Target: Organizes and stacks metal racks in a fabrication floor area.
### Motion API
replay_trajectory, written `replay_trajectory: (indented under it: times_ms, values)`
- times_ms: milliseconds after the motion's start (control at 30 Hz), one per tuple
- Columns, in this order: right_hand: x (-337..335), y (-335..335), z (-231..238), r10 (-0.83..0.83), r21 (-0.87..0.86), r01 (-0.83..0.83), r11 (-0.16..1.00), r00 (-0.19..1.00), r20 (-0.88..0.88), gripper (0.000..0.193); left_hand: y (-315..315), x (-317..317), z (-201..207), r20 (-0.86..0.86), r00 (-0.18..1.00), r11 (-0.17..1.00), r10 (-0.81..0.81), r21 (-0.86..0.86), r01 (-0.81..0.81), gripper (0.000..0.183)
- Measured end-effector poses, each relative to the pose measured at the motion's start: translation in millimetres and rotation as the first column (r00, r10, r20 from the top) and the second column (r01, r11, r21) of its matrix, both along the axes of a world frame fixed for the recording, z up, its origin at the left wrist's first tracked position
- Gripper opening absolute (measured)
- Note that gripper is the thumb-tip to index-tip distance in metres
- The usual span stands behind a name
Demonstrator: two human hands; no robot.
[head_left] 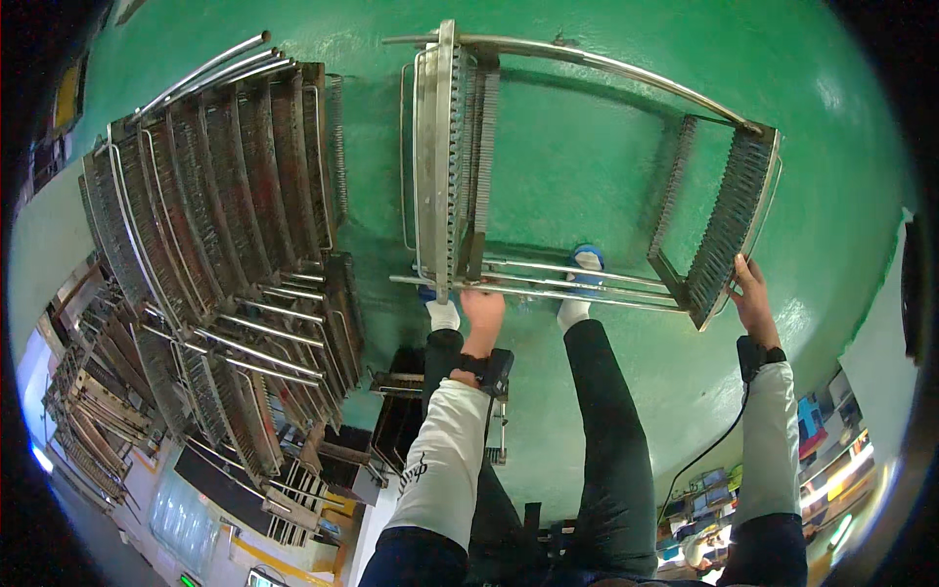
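A metal rack (606, 59) with slotted, comb-like sides stands on the floor in front of me. Long rods join its left slotted side (445, 166) to its right slotted side (729, 215). My left hand (481, 315) is closed at the near lower corner of the left side, by the near rods (587, 289); its fingertips are partly hidden. At the near outer corner of the right side, my right hand (751, 293) grips the frame edge with fingers and thumb.
Several similar slotted racks (215, 176) stand packed together at the left, with rod ends (284, 342) sticking out. My blue-slippered feet (585, 269) are close to the near rods. Green floor (587, 166) shows through the rack. A dark cable (704, 455) hangs by my right arm.
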State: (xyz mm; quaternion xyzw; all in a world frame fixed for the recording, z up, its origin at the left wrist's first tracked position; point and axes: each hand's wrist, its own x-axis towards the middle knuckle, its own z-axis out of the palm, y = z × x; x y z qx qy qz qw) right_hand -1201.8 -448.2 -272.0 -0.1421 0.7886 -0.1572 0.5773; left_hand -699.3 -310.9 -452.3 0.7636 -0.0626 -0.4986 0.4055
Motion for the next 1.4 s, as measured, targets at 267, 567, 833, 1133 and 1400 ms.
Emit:
replay_trajectory:
  times_ms: [267, 567, 833, 1133, 1400]
  values:
    - [6.2, -10.6, -10.7, 0.019, -0.03, -0.019, 0.999, 1.0, 0.0, 0.058, -59.9, -13.3, 32.4, 0.563, 0.506, 0.749, -0.653, 0.38, 0.543, 0.025]
    - [12.5, 13.0, -3.2, 0.121, 0.095, -0.106, 0.99, 0.979, -0.167, 0.085, -49.9, -27.3, 69.3, 0.354, 0.743, 0.817, -0.568, 0.35, 0.458, 0.021]
    - [16.6, 40.8, -37.9, 0.526, 0.163, -0.504, 0.848, 0.839, -0.142, 0.048, -8.3, -34.0, 128.7, 0.328, 0.79, 0.856, -0.517, 0.205, 0.475, 0.023]
    - [181.1, -37.8, -21.2, 0.779, -0.321, -0.748, 0.581, 0.625, -0.045, 0.024, -3.2, 15.4, 225.4, 0.303, 0.891, 0.936, -0.34, 0.019, 0.351, 0.018]
    - [394.0, -46.2, 74.5, 0.736, -0.23, -0.718, 0.657, 0.546, 0.4, 0.024, 0.7, 204.2, 290.9, 0.69, 0.696, 0.964, -0.2, 0.01, 0.267, 0.012]
